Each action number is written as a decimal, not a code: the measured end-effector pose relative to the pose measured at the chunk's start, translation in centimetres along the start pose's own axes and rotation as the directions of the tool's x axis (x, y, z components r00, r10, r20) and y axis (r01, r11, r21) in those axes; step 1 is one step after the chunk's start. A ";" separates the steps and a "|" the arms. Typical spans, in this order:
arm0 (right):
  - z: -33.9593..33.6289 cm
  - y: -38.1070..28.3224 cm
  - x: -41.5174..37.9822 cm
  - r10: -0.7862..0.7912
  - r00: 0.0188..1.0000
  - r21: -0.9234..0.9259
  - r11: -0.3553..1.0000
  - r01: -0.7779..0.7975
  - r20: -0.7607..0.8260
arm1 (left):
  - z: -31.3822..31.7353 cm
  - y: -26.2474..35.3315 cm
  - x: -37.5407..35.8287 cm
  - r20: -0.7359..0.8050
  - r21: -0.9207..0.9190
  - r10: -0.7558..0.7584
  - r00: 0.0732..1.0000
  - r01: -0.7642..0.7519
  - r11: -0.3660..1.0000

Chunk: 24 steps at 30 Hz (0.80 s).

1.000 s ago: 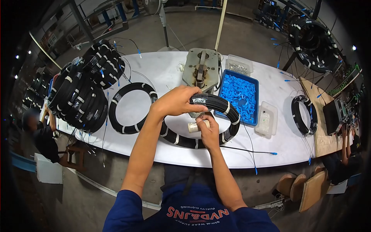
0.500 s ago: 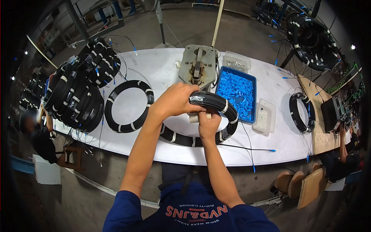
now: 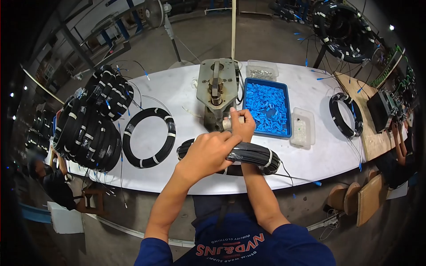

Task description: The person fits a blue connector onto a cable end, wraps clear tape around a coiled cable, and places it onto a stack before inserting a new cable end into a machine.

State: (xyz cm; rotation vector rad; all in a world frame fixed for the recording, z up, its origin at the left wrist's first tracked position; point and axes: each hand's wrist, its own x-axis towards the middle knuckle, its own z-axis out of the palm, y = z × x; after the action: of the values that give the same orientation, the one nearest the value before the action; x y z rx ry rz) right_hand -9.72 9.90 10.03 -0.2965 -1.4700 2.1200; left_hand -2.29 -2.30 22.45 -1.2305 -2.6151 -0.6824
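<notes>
A thick ring of black cable (image 3: 259, 155) with white ties is tilted up off the table. My left hand (image 3: 213, 153) grips its upper side, fingers wrapped over the bundle. My right arm passes through the ring, and my right hand (image 3: 240, 123) is closed around a pale roll (image 3: 230, 123), probably tape, just in front of the metal press (image 3: 217, 84). A flat cable ring (image 3: 149, 138) lies to the left. The blue tray (image 3: 289, 119) of small blue parts stands right of the press.
Stacked cable coils (image 3: 88, 128) rise at the left. Clear boxes (image 3: 303, 128) flank the tray. Another coil (image 3: 345, 114) lies right, near a black machine (image 3: 385, 119). Co-workers sit at the left (image 3: 53, 184) and the far right (image 3: 399, 153). A fan (image 3: 154, 14) stands behind.
The held cable ring has moved down towards me and tilted flatter. My right hand has risen through it with the roll, closer to the press. The whole view has shifted slightly.
</notes>
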 end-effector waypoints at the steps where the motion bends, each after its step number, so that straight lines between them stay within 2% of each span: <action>1: -0.8 1.0 0.5 -0.130 0.990 -0.168 0.976 0.137 0.051 | 0.0 0.0 0.2 -0.001 -0.001 0.007 1.000 -0.007 1.000; 2: -1.6 2.0 1.1 -0.249 0.961 -0.321 0.906 0.275 0.121 | -0.1 0.0 0.6 -0.014 0.043 -0.027 1.000 0.028 0.999; 4: -3.8 3.6 1.0 -0.093 0.973 -0.407 0.897 0.174 0.212 | 0.1 -0.5 1.4 -0.027 0.089 -0.056 0.998 0.058 0.994; 6: -5.9 6.0 0.8 -0.215 0.879 -0.430 0.807 0.405 0.425 | 1.0 -1.5 2.0 -0.151 0.143 -0.069 0.986 0.091 0.986; 7: -6.1 7.1 0.5 -0.362 0.810 -0.509 0.640 0.576 0.461 | 1.2 -1.8 2.4 -0.179 0.177 -0.055 0.982 0.087 0.980; 8: -6.8 8.0 0.5 -0.424 0.734 -0.521 0.520 0.677 0.530 | 1.4 -2.2 2.6 -0.188 0.203 -0.053 0.981 0.091 0.975; 10: -6.6 8.1 0.2 -0.423 0.731 -0.624 0.385 0.680 0.536 | 1.3 -2.2 3.1 -0.187 0.193 -0.068 0.980 0.105 0.976; 11: -6.8 8.1 -0.4 -0.342 0.794 -0.629 0.485 0.607 0.502 | 1.5 -2.3 3.2 -0.186 0.192 -0.075 0.980 0.111 0.975; 12: -6.6 8.8 -0.6 -0.339 0.796 -0.629 0.488 0.605 0.502 | 1.6 -2.3 3.3 -0.180 0.192 -0.085 0.980 0.120 0.974; 15: -6.2 10.5 -1.4 -0.181 0.875 -0.634 0.626 0.454 0.449 | 1.9 -1.9 3.5 -0.175 0.185 -0.090 0.980 0.123 0.975; 16: -6.0 10.4 -1.6 -0.178 0.877 -0.638 0.624 0.451 0.446 | 2.0 -1.8 3.6 -0.181 0.181 -0.084 0.980 0.117 0.976; 18: -5.8 10.1 -1.9 -0.295 0.865 -0.505 0.716 0.482 0.407 | 2.1 -1.5 3.6 -0.188 0.170 -0.075 0.979 0.108 0.979; 20: -5.9 9.7 -1.9 -0.351 0.838 -0.486 0.692 0.533 0.418 | 2.1 -1.3 3.6 -0.199 0.161 -0.069 0.978 0.102 0.982; 23: -6.1 8.8 -2.3 -0.301 0.827 -0.520 0.662 0.540 0.475 | 2.0 -1.4 3.7 -0.192 0.142 -0.069 0.979 0.098 0.985; 24: -6.3 8.8 -2.2 -0.195 0.841 -0.607 0.613 0.506 0.504 | 2.0 -1.5 3.7 -0.194 0.141 -0.077 0.978 0.105 0.984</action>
State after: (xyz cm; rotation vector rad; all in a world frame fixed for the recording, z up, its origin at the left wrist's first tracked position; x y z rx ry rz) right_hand -7.66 11.42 -0.71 0.1734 -2.3540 1.2122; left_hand -5.80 0.34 21.45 -0.9591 -2.5259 -0.5724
